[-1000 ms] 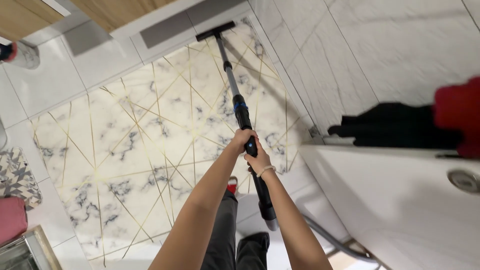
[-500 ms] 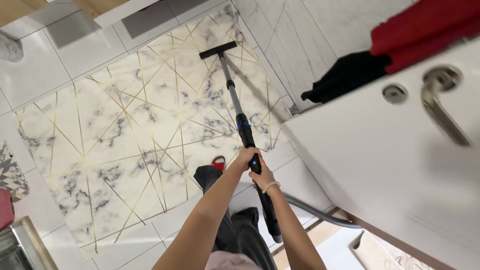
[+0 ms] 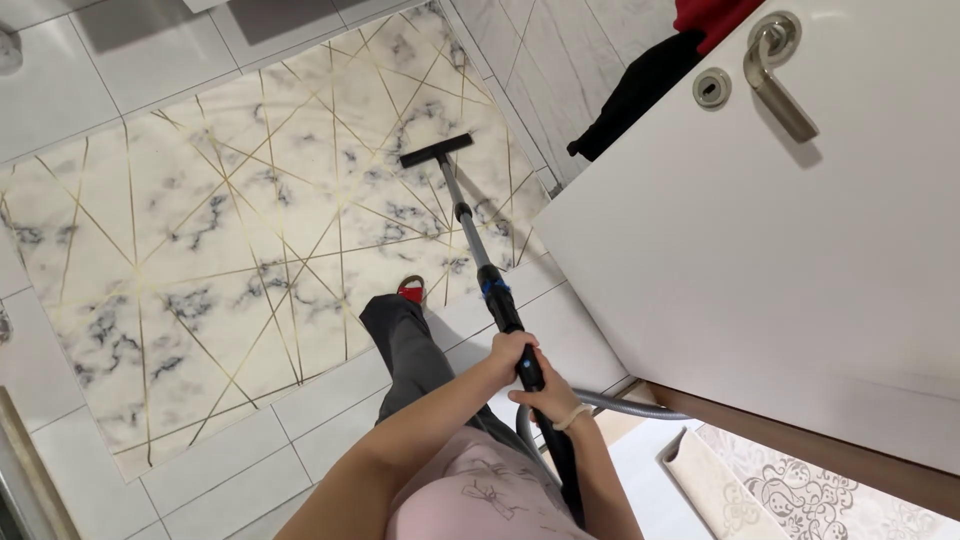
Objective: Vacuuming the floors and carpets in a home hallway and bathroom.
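Both hands hold the black vacuum pole point(image 3: 497, 300); the left hand point(image 3: 508, 355) has its fingers wrapped tight around it higher up; the right hand point(image 3: 552, 400) grips it just below; the pole slants down to the flat brush head point(image 3: 436, 150), which sits on the marble mat point(image 3: 200, 250); a white door point(image 3: 760, 250) stands beside it.

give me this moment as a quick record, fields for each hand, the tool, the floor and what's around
left hand: wrapped round the vacuum wand, upper grip
right hand: gripping the wand just below the left, pale band at the wrist
vacuum wand: black and grey, slanting away from the person
floor head: flat black, resting on the mat
mat: marble pattern with gold lines, on white tiles
hose: grey, trailing right
door: white, open, metal handle
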